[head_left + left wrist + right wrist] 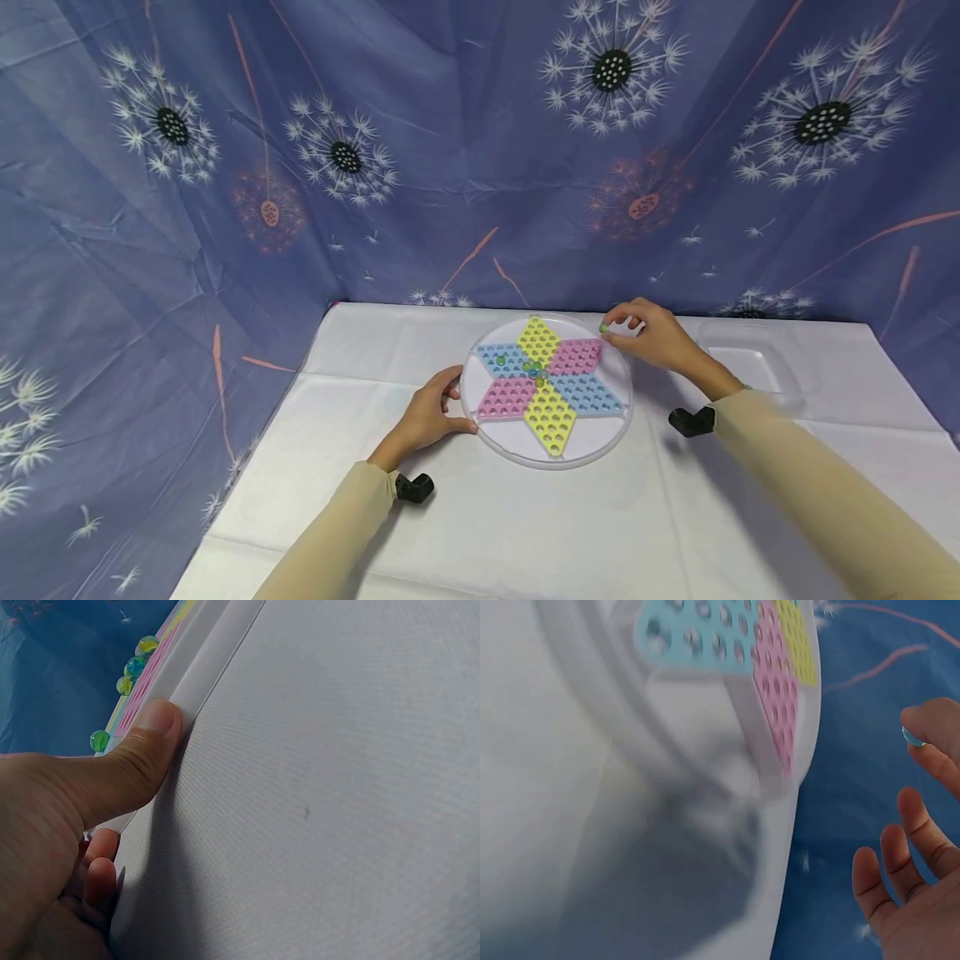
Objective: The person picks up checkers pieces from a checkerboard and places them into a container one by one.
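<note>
A round white Chinese checkers board (592, 437) lies on the table, its six-pointed star in yellow, pink and blue sections full of holes. My left hand (429, 412) holds its left rim; in the left wrist view the thumb (154, 739) presses along the rim and the other fingers curl beside it. My right hand (656, 337) is raised over the board's upper right edge, pinching a small glass marble (913, 737) between thumb and forefinger, the other fingers spread. Several green and blue marbles (539, 382) sit around the star's centre, and a single green marble (501, 361) sits in the upper left blue section.
A clear plastic tray (787, 354) stands to the right of the board, partly behind the right forearm. White cloth (585, 533) covers the table. Blue curtain (450, 167) with dandelion prints hangs along the back and left edges. A black device (692, 422) is strapped at each wrist.
</note>
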`<state>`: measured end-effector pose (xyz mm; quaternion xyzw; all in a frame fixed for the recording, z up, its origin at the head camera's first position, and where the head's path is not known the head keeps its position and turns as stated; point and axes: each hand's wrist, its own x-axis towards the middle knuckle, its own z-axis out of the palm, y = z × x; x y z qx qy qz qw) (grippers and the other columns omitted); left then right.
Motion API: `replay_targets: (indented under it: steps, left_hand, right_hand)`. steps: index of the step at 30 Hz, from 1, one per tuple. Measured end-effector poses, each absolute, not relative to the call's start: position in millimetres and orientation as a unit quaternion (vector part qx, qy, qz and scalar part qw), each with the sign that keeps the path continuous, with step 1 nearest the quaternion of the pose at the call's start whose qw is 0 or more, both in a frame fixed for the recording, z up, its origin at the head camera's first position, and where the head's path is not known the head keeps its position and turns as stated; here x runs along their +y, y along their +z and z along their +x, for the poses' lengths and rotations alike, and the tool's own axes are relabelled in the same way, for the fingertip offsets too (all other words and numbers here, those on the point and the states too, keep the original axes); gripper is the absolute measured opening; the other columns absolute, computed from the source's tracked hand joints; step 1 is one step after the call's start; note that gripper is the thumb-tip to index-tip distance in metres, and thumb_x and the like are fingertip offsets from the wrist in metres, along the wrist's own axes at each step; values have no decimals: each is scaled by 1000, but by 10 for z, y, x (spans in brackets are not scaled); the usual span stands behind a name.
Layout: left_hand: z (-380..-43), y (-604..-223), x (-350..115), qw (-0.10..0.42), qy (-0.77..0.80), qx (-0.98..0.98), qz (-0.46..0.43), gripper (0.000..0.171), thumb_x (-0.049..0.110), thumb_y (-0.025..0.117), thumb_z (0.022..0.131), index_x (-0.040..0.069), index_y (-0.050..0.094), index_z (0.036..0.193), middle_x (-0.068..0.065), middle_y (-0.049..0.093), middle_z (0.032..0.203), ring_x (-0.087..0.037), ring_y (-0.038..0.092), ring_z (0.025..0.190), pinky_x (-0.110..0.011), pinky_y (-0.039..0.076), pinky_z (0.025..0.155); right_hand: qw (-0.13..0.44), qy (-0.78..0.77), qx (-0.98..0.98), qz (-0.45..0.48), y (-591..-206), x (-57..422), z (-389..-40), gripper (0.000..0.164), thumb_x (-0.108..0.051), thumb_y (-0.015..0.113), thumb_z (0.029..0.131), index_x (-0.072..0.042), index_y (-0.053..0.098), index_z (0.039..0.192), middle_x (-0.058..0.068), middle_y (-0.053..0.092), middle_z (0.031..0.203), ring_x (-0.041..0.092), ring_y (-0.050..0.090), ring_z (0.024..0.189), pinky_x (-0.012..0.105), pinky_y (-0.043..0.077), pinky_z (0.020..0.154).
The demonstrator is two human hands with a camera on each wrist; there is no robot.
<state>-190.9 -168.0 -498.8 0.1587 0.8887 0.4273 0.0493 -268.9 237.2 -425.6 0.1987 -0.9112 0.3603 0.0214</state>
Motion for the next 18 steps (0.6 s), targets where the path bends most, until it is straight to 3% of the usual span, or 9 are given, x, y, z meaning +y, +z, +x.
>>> replay_targets:
  steps: [9, 18]
  left_hand:
    - [-1914, -4987, -1677, 52, 429, 888, 155, 103, 18, 96, 72, 5, 39, 158, -7, 59, 122, -18, 50, 88, -28, 44, 76]
    - [-1919, -5010, -1679, 50, 428, 889, 154, 104, 19, 96, 72, 7, 39, 158, -6, 59, 119, -17, 50, 87, -28, 44, 76]
  right_hand:
    - [36, 349, -923, 159, -4117, 2865, -2535, 26, -32, 75, 96, -15, 74, 115, 13, 60, 115, 26, 53, 97, 37, 51, 75]
    - [52, 327, -937, 112, -4111, 3340, -2420, 34, -37, 71, 98, -12, 72, 120, 15, 61, 119, 27, 52, 98, 40, 45, 74]
